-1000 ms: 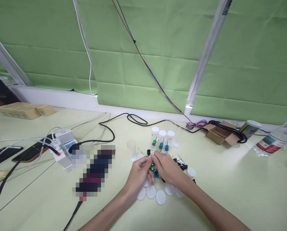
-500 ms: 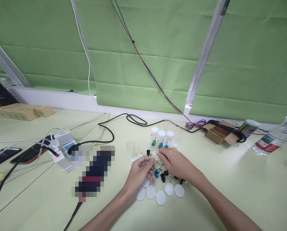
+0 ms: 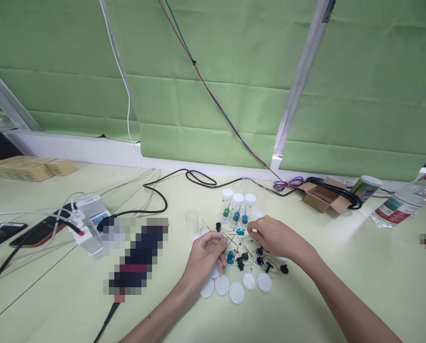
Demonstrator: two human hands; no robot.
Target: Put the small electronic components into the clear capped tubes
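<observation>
My left hand (image 3: pixel 207 251) pinches a thin metal rod (image 3: pixel 222 230) that stands up from its fingertips; the rod's lower end is hidden. My right hand (image 3: pixel 275 238) is closed, with curled fingers over the far right of a loose pile; whatever they hold is hidden. Thin rods, blue pieces (image 3: pixel 230 257) and black pieces (image 3: pixel 240 263) make up this pile. Another blue piece (image 3: pixel 240 232) lies left of my right fingertips. Behind stand three clear vials with white caps (image 3: pixel 250 197), one with a green piece (image 3: pixel 226 212) inside, two with blue pieces.
White round lids (image 3: pixel 236 293) lie in front of the pile. An open clear vial (image 3: pixel 192 221) stands to its left. A power strip (image 3: pixel 91 238) and cables are at left; a cardboard box (image 3: pixel 321 195) and water bottle (image 3: pixel 400 207) at back right.
My right hand has moved right, away from my left hand, uncovering a blue piece and more black pieces. My left hand stays nearly in place with the rod. The view has shifted slightly.
</observation>
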